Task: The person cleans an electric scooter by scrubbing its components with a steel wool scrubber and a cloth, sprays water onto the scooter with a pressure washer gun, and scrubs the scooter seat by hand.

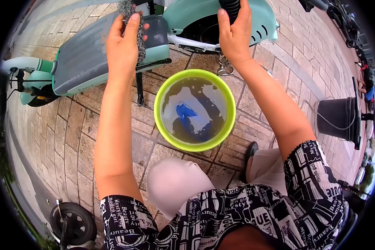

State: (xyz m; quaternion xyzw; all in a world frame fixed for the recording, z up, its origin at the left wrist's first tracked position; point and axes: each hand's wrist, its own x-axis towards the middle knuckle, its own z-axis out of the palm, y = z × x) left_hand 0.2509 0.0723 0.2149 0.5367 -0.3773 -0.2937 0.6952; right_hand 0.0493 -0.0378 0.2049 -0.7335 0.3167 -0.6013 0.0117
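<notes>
My left hand (126, 39) is closed around a grey steel wool scrubber (141, 49), which sticks out above and below the fingers. It is over the dark footboard (93, 50) of a mint-green scooter. My right hand (236, 35) is at the scooter's rear fender (262, 18), thumb and fingers on either side of a black ribbed part (230, 6). The top edge of the view cuts off its fingertips. Between my forearms stands a lime-green basin (157, 114) of murky water, with a blue cloth (185, 110) partly under the surface.
The scooter's kickstand (140, 89) reaches down to the paving left of the basin. A black bucket (336, 118) with a wire handle is at the right. A small wheel (73, 223) shows at lower left. More parked scooters (346, 25) line the far right.
</notes>
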